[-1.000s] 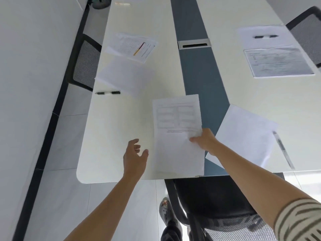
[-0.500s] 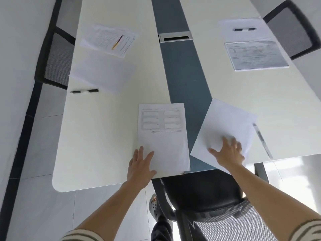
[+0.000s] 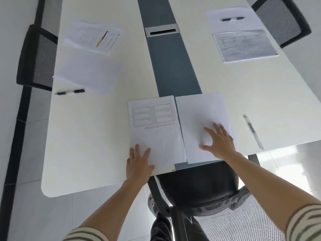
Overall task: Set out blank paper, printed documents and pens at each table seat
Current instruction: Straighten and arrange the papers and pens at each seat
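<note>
A printed document (image 3: 154,126) lies at the near end of the white table (image 3: 90,153), with a blank sheet (image 3: 198,115) squared up right beside it. My left hand (image 3: 139,164) rests flat on the document's lower left corner, fingers spread. Flat on the blank sheet's lower right part lies my right hand (image 3: 219,140), holding nothing. A clear pen (image 3: 252,131) lies to the right of the blank sheet, near the table edge.
The left seat has a printed document (image 3: 95,38), blank paper (image 3: 90,73) and a black pen (image 3: 70,92). On the right seat lie a printed sheet (image 3: 245,45), blank paper (image 3: 231,19) and a pen (image 3: 232,19). Black mesh chairs stand at left (image 3: 37,58), right (image 3: 279,20) and below me (image 3: 199,188).
My right hand let go of the printed document, moved to the blank sheet and turned it straight against the document. My left hand came down flat on the document's corner.
</note>
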